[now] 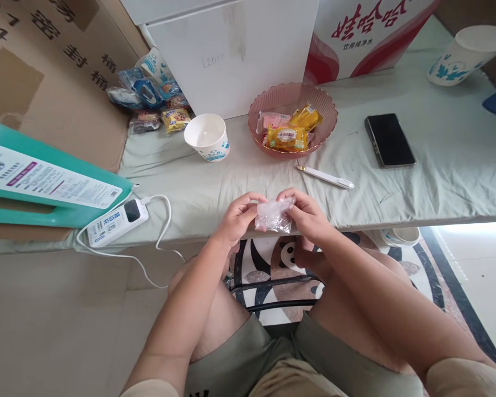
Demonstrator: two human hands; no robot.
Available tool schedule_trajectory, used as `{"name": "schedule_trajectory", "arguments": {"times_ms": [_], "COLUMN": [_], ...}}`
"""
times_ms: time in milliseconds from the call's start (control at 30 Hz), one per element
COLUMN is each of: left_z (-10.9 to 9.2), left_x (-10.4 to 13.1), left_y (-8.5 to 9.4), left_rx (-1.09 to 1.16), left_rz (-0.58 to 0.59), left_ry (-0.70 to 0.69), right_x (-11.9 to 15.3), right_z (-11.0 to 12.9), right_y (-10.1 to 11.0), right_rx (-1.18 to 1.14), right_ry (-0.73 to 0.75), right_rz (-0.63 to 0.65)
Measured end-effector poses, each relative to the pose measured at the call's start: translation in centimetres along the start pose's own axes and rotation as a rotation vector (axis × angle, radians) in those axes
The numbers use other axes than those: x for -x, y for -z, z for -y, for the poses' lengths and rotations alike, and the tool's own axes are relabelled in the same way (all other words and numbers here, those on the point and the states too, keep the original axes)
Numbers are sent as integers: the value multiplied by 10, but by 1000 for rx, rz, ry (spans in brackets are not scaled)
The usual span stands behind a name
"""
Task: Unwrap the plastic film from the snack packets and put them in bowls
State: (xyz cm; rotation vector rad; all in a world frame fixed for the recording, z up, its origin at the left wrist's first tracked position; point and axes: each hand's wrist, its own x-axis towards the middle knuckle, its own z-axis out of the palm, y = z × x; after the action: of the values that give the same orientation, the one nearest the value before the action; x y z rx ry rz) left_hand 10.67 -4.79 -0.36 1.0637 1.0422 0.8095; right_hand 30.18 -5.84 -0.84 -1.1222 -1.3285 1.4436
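A small crinkled clear plastic wrapper is stretched between both hands, just over the table's front edge. My left hand pinches its left side between thumb and fingers. On the other side, my right hand grips the upper right corner. Whether anything lies inside the wrapper I cannot make out. Beyond the hands stands a pink ribbed bowl with yellow and pink wrapped snacks in it. A white utility knife lies in front of the bowl, and a white paper cup stands to its left.
Behind the bowl rise a white box and a red-and-white carton. Wrapped snacks lie at back left. A power strip with a white cable and a green container are at left; a phone and paper cup at right.
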Motion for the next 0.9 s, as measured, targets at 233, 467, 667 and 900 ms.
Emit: {"name": "schedule_trajectory", "arguments": {"times_ms": [233, 467, 667, 900], "left_z": [-5, -31, -127, -141], "left_x": [-5, -6, -57, -161], "left_y": [-3, 42, 87, 99], "left_rx": [36, -205, -1044, -1367], "left_rz": [15, -571, -985, -457], "left_ry": [1, -284, -458, -47], "right_x": [2, -6, -10, -13], "right_z": [-2, -7, -6, -4], "right_y": [3, -1, -2, -5], "right_rx": [117, 123, 155, 162], "right_ry": [-13, -9, 2, -13], "right_rz": [87, -105, -75, -38]}}
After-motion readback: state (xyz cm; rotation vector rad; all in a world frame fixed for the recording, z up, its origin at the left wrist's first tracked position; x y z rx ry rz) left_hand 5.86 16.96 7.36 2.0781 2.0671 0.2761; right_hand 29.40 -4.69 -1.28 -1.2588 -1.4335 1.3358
